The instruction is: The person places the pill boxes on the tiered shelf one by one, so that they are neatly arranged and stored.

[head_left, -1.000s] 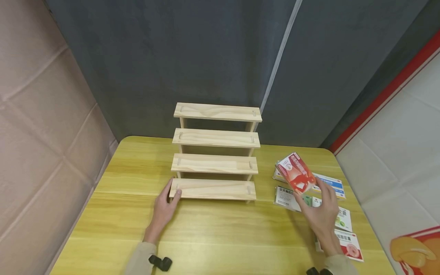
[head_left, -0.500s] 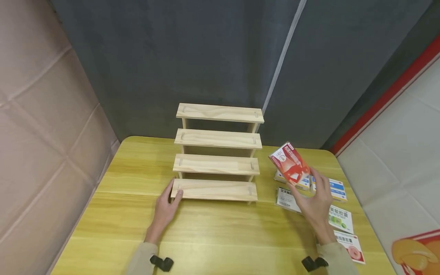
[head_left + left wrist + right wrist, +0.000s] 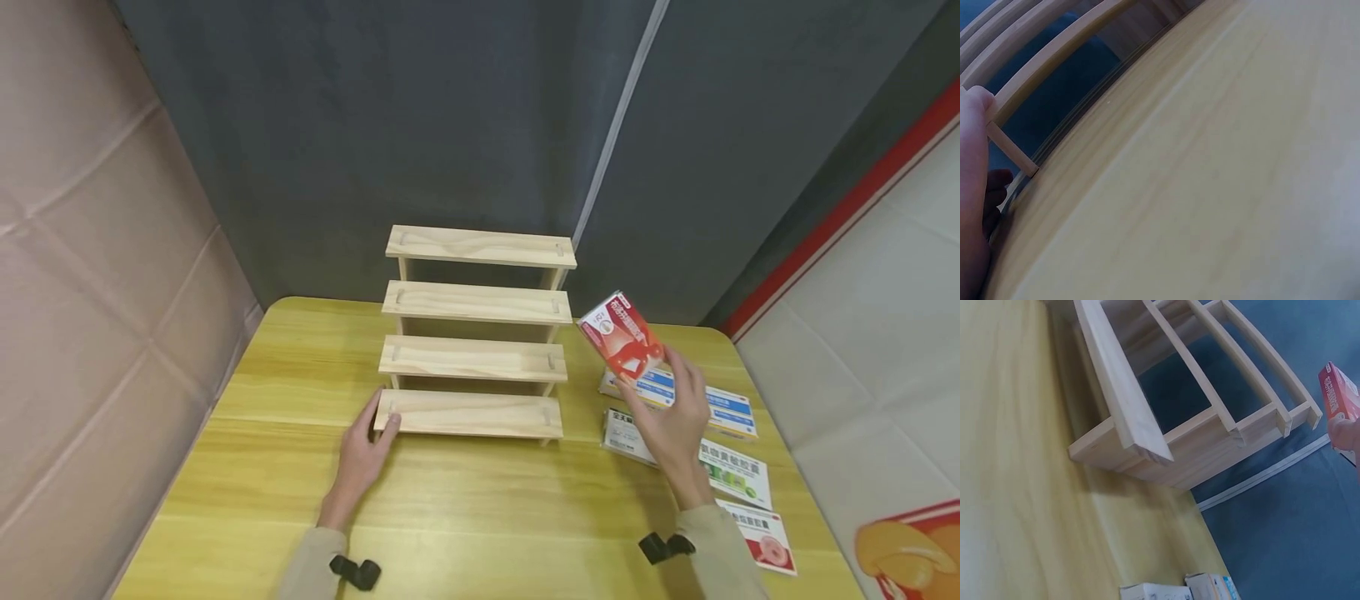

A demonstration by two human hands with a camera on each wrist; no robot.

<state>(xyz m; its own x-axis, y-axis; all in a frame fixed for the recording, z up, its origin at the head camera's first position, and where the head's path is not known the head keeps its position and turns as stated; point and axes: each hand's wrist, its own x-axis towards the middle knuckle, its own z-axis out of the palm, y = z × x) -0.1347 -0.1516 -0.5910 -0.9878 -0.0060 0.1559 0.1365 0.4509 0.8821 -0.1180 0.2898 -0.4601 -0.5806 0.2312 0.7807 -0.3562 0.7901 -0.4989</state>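
Two hands grip: the left hand [image 3: 362, 454] clasps a wooden rack [image 3: 474, 357] by its near left corner; the right hand [image 3: 673, 417] pinches a red box [image 3: 621, 335], jutting past its fingertips. I'd call this the carrying step; the next move needs a firm pinch.

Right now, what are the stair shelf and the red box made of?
The stair shelf looks like pale wood, because grain lines run along it; it seems unpainted, though a thin clear varnish is possible. The red box is probably thin cardboard, judging by its flat faces, straight edges and printed picture; whether it's glossy or matte is hard to tell.
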